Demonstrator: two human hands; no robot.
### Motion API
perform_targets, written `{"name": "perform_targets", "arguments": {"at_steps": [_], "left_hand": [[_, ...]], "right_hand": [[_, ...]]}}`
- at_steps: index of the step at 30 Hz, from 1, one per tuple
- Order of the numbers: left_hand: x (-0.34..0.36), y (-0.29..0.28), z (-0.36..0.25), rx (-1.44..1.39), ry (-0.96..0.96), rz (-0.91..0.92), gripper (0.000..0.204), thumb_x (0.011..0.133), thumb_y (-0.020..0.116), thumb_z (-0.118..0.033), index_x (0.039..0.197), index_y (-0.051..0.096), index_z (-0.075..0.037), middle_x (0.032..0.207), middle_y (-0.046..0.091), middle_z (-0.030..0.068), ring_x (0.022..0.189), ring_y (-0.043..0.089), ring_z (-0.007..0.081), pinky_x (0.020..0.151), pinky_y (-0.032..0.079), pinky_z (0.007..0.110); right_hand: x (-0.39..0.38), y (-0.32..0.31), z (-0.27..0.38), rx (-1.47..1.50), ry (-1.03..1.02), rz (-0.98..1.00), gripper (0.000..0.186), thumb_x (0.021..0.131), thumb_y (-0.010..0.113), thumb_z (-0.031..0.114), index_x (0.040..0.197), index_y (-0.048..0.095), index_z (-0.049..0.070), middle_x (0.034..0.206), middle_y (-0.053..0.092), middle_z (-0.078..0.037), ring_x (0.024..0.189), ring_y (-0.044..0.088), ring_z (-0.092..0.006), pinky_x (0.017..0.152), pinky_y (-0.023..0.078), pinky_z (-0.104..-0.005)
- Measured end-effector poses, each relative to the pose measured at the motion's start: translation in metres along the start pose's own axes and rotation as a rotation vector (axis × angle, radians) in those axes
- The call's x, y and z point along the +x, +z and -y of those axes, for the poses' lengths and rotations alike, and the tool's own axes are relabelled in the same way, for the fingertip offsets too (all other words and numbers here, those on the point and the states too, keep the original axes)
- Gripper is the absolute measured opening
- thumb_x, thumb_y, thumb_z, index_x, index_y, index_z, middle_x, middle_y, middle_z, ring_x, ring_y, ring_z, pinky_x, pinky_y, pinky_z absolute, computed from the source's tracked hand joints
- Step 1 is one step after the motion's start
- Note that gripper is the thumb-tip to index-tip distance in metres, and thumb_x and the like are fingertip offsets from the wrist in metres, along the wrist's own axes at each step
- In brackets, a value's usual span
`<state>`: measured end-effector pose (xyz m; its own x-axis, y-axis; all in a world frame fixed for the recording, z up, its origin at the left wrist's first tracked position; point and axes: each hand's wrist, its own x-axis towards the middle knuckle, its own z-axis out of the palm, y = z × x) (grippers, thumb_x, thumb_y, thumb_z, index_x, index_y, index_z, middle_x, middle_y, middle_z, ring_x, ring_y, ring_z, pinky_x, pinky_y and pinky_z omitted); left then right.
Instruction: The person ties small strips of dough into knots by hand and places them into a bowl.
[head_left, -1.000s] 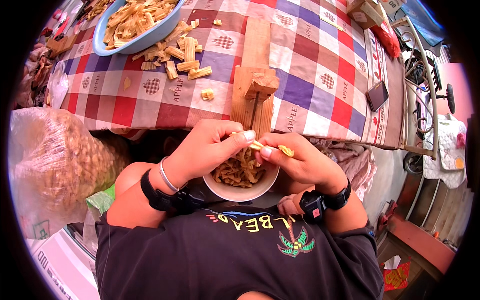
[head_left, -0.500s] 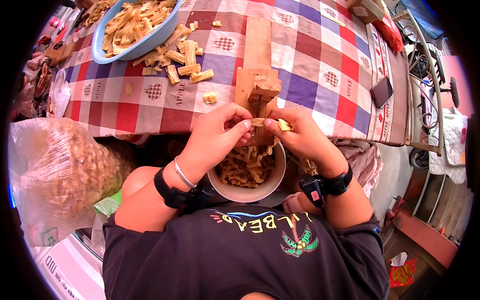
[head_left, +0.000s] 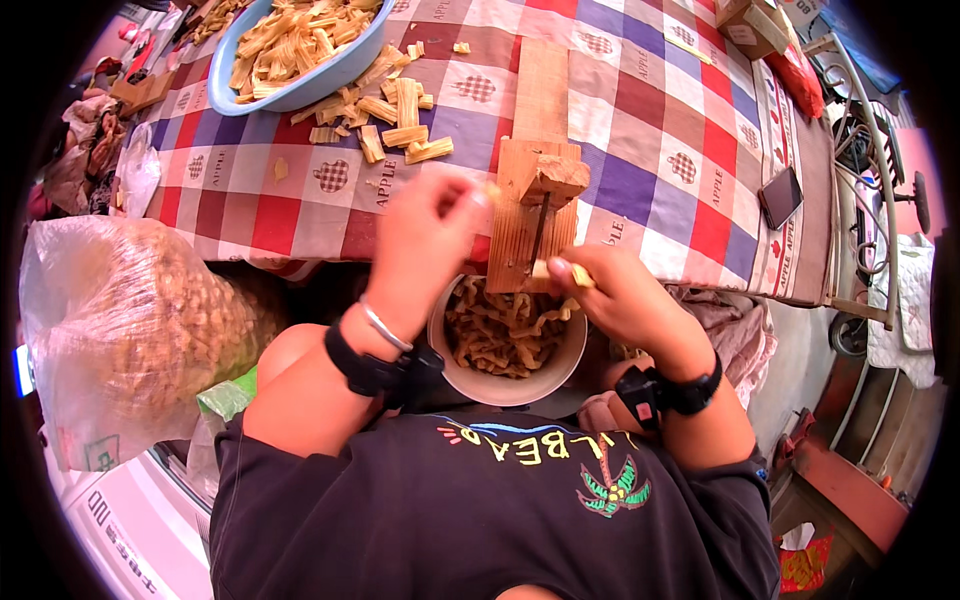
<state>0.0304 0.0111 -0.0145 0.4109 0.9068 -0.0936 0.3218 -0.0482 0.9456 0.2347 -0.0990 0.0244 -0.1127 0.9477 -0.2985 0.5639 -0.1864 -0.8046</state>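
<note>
My left hand (head_left: 425, 230) is raised over the table edge, smeared by motion, its fingertips pinched on a small yellowish dried piece (head_left: 491, 192). My right hand (head_left: 615, 290) grips a pale yellow dried strip (head_left: 542, 269) between thumb and fingers, at the near end of a wooden board (head_left: 513, 235). A wooden block (head_left: 556, 177) sits on this board, with a thin dark metal bar (head_left: 541, 225) running from it toward me. Below the board's end stands a whitish bucket (head_left: 505, 392) that holds many curled brown strips (head_left: 505, 335).
A light-blue basin (head_left: 300, 92) of dried pieces stands far left on the checked tablecloth (head_left: 620, 190), with loose pieces (head_left: 405, 130) beside it. A phone (head_left: 780, 197) lies at the right. A large clear bag (head_left: 140, 330) of brown pieces stands at my left.
My hands have moved apart: the left went up and left with a small piece, the right slightly down and right with the strip. The whole view has shifted a little.
</note>
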Motion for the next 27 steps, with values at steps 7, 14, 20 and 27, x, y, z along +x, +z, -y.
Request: {"name": "perform_targets", "arguments": {"at_steps": [7, 14, 20, 27], "left_hand": [[0.001, -0.027, -0.002, -0.324, -0.087, -0.185, 0.027, 0.097, 0.063, -0.014, 0.121, 0.059, -0.002, 0.11, 0.06, 0.0044, 0.082, 0.057, 0.0074, 0.071, 0.047, 0.022], [-0.042, 0.012, -0.039, -0.305, 0.081, 0.608, 0.036, 0.102, 0.055, -0.022, 0.132, 0.053, -0.003, 0.122, 0.057, 0.0046, 0.114, 0.053, 0.014, 0.101, 0.042, 0.031], [-0.044, 0.005, -0.046, -0.321, -0.131, 0.669, 0.022, 0.103, 0.057, -0.021, 0.114, 0.06, -0.003, 0.086, 0.057, -0.0048, 0.074, 0.05, 0.0028, 0.066, 0.042, 0.02], [-0.028, -0.008, -0.034, -0.129, -0.119, 0.585, 0.023, 0.101, 0.061, -0.024, 0.099, 0.065, -0.002, 0.079, 0.057, -0.0049, 0.073, 0.048, 0.0031, 0.064, 0.041, 0.021]], "right_hand": [[-0.031, -0.004, 0.015, -0.033, -0.024, 0.064, 0.037, 0.108, 0.042, 0.03, 0.11, 0.062, 0.0, 0.09, 0.065, -0.018, 0.083, 0.061, -0.0291, 0.078, 0.049, -0.038], [-0.036, 0.008, 0.032, 0.516, 0.009, -0.249, 0.048, 0.111, 0.032, 0.039, 0.098, 0.059, 0.002, 0.08, 0.054, -0.002, 0.079, 0.049, -0.0114, 0.074, 0.043, -0.0279], [-0.03, 0.003, 0.018, 0.834, 0.054, -0.164, 0.041, 0.109, 0.041, 0.037, 0.099, 0.062, 0.003, 0.077, 0.059, 0.002, 0.072, 0.056, -0.0045, 0.061, 0.045, -0.0223], [-0.017, 0.002, 0.004, 0.836, 0.036, -0.127, 0.017, 0.097, 0.068, 0.02, 0.101, 0.062, 0.004, 0.084, 0.063, 0.001, 0.076, 0.058, -0.0057, 0.069, 0.047, -0.0213]]}}
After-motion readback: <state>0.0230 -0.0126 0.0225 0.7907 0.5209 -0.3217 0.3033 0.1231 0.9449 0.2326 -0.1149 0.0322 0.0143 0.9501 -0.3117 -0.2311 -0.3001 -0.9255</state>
